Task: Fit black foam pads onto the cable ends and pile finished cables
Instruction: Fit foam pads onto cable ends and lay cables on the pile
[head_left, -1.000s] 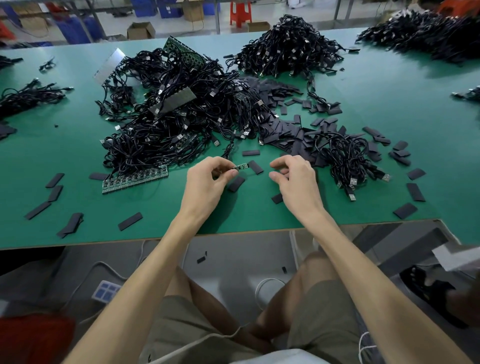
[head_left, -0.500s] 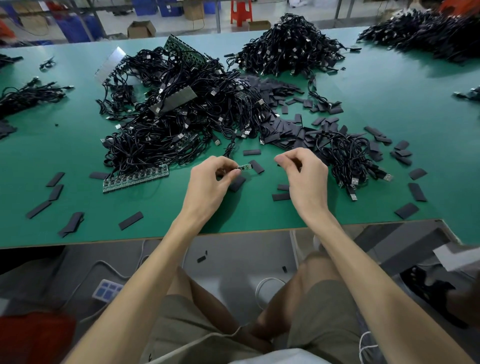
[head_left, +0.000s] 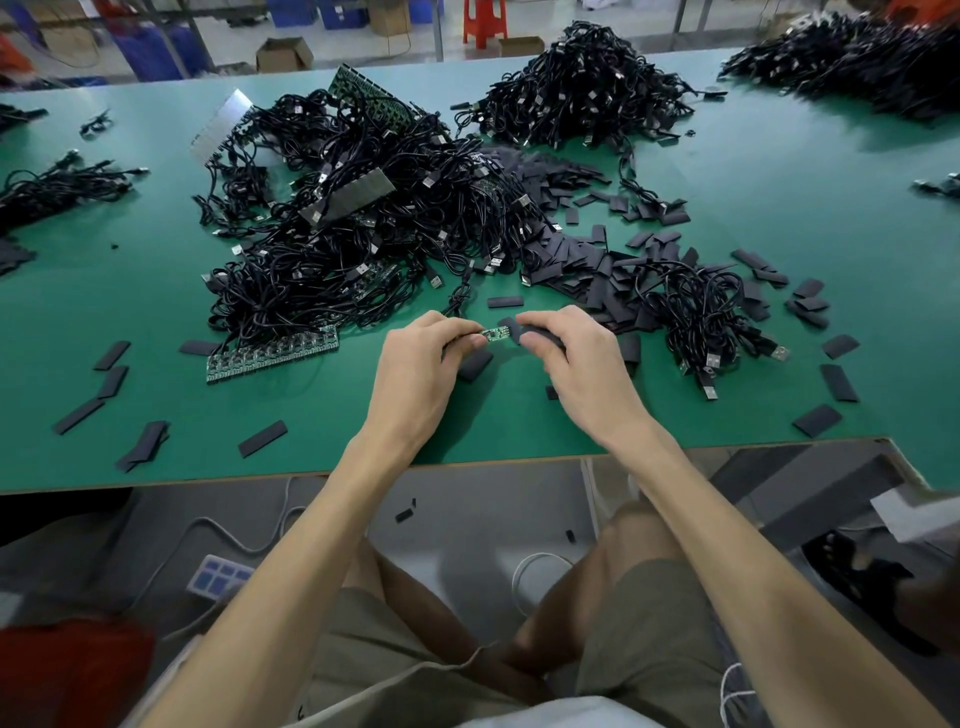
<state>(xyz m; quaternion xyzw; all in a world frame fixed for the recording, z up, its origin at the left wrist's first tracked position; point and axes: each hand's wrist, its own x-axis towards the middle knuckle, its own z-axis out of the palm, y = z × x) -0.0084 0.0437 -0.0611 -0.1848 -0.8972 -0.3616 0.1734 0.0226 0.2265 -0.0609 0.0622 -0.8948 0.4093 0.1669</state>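
Left hand: the left hand (head_left: 415, 369) pinches the cable end (head_left: 493, 334), a tiny green board that sticks out toward the other hand.
Right hand: the right hand (head_left: 587, 369) has its fingers curled round one black pad (head_left: 537, 331), right beside the green board.
Hands: close together, low over the tabletop (head_left: 519, 431). I cannot tell if the pad touches the board yet.
Cable: it seems to run from the left hand into the big tangle (head_left: 363, 234) just beyond the hands.
Could go crooked: the board is small. If the pad comes in tilted, it may sit off to one side or leave some green showing.
Could get yanked: the cable may be caught in the tangle. A pull could drag other cables along or twist the board out of the pinch.
Could slip: a dropped pad would be hard to find among the loose pads (head_left: 587, 270) beyond the right hand. It could also fall off the near edge, where small black bits (head_left: 404, 514) lie on the floor.
Could get mixed up: the small bunch (head_left: 701, 312) right of the right hand looks much like the tangle, so a done cable might land in the wrong heap.
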